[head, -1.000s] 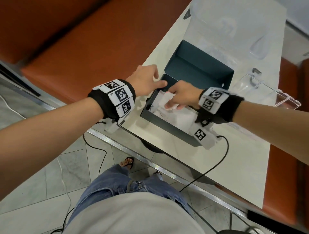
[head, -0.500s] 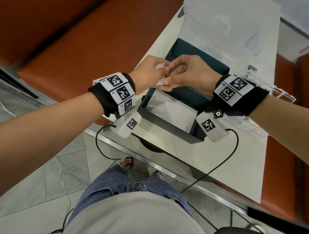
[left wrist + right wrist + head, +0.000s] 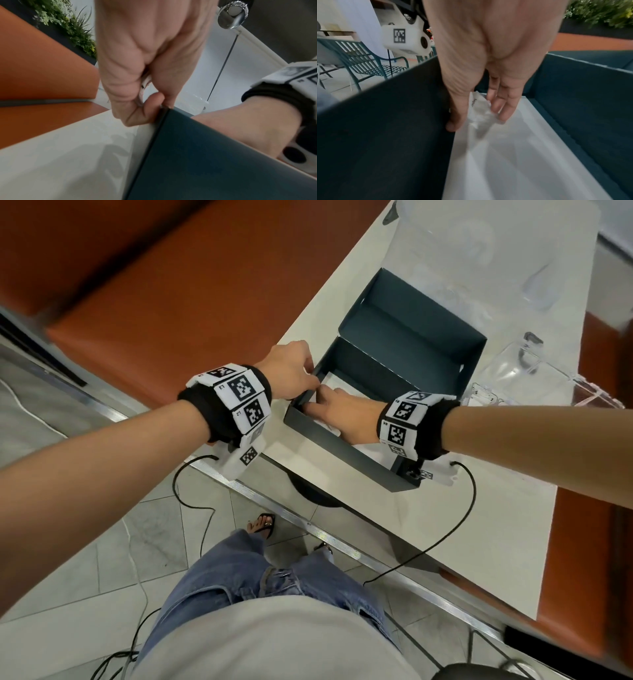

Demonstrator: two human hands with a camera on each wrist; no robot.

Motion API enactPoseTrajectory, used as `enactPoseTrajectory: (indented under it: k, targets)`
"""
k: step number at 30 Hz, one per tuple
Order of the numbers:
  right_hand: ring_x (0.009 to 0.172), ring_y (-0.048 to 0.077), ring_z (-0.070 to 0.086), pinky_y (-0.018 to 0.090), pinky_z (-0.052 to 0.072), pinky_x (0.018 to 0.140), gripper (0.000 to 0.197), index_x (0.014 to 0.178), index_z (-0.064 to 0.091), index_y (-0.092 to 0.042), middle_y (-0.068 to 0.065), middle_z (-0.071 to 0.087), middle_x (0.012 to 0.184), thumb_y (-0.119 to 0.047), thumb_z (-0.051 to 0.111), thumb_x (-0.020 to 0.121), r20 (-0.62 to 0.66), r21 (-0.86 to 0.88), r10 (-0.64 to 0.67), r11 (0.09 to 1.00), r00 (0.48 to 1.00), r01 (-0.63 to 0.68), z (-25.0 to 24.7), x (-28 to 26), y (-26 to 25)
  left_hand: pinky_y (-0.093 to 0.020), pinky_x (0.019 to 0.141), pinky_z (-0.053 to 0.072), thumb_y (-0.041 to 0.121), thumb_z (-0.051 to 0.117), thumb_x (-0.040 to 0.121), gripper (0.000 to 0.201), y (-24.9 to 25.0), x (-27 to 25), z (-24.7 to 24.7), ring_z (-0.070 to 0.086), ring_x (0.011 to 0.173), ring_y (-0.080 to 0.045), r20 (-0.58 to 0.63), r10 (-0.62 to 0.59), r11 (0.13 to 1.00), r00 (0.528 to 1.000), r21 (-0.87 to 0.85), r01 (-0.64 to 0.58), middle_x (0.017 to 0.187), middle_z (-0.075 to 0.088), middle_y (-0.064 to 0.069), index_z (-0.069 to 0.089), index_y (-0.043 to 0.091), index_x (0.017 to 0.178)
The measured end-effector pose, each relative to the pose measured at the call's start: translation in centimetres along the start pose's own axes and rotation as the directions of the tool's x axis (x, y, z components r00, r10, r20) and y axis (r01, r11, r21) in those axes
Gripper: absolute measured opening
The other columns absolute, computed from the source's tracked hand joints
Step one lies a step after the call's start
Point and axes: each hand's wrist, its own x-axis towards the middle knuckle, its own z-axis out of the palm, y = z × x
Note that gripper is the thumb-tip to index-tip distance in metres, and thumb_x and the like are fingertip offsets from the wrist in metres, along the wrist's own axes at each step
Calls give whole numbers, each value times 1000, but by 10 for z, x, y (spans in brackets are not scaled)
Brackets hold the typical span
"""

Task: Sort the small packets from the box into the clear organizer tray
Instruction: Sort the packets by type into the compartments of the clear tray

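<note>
Here the right hand (image 3: 337, 409) reaches down inside the dark teal box (image 3: 346, 455), near its corner closest to the left arm. From the right wrist view its fingers (image 3: 506, 108) curl loosely around a small crumpled white packet (image 3: 479, 112) that lies on the white lining of the box floor; the thumb presses along the inner wall, and the grip looks narrow, closing on the packet, though motion blur hides just how firmly it holds.

The left hand (image 3: 291, 369) sits at the same corner from outside. In the left wrist view its thumb and forefinger pinch the top edge of the box wall (image 3: 188, 155), and a thin white scrap (image 3: 145, 86), perhaps another packet, is tucked between its curled fingers; what it is cannot be told for sure.

The box stands on the pale bench (image 3: 479, 542) with its hinged lid (image 3: 421, 313) opened away from the person. The clear organizer tray (image 3: 534, 378) rests on the bench just beside the box, on the right arm's side, and its compartments are too glassy to read. Both wrists wear black bands with printed square markers, and black cables trail from them over the bench edge. An orange seat (image 3: 164, 302) runs along the far side of the bench.
</note>
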Motion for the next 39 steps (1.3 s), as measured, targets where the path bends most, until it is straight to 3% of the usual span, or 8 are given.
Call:
enactPoseTrajectory:
  k: [3,13,19,22,26,29,34,39]
  targets:
    - [86,28,53,28,38,66,66,140,35,-7,21,42,122,-1,62,80,30,50,-1,999,1000,-1,0,7,0,-36,77,50,23,65,91,26,1,-1,-1,54,94,-26,8,2,1000,1000,-16,-2,103,56,-8,55,11,110]
    - [102,34,55,37,49,85,59,131,52,-10,18,45,125,-5,73,77,17,123,68,990,998,-69,-1,6,6,-33,70,44,21,62,91,23,2,-1,1,52,88,-25,3,7,999,1000,-38,-7,99,55,-8,54,11,110]
    - [61,22,62,36,57,70,47,126,53,-1,6,61,68,-8,69,82,77,221,215,949,974,-227,0,-2,7,-30,63,42,13,54,95,19,-1,-5,3,51,79,-27,-5,70,997,998,-28,-70,96,55,-12,50,6,112]
    - [93,28,65,33,51,86,48,129,55,-1,13,69,98,-14,68,85,73,218,214,950,974,-225,-3,-6,5,-31,63,40,11,50,96,12,0,-7,3,48,77,-28,-22,113,994,993,2,-113,96,54,-14,47,6,107]
    - [61,12,59,35,55,79,39,126,55,2,8,67,78,-3,55,88,90,347,212,909,973,-230,-10,-4,0,-37,68,44,11,50,97,9,1,-7,5,52,82,-32,-27,116,993,993,25,-115,98,55,-16,45,8,104]
    - [96,25,65,36,51,93,41,131,52,-4,13,66,112,-8,58,90,90,437,207,871,974,-225,-17,-4,-3,-36,67,44,13,51,96,13,0,-5,6,53,83,-32,-36,94,995,995,27,-94,101,57,-17,47,8,107]
    - [79,25,70,37,58,77,54,131,49,-1,6,55,122,-9,73,83,118,734,271,625,955,-268,-28,-23,11,-29,58,39,29,64,92,28,3,-2,2,54,81,-23,-42,82,997,996,-5,-82,96,61,-11,53,9,109]
    - [90,23,69,31,60,69,30,113,60,4,17,68,96,3,68,84,-73,990,484,137,872,6,-37,-70,36,-19,55,35,52,58,90,36,34,-8,-15,53,73,-5,-201,205,974,958,-58,-221,84,58,7,54,19,106]
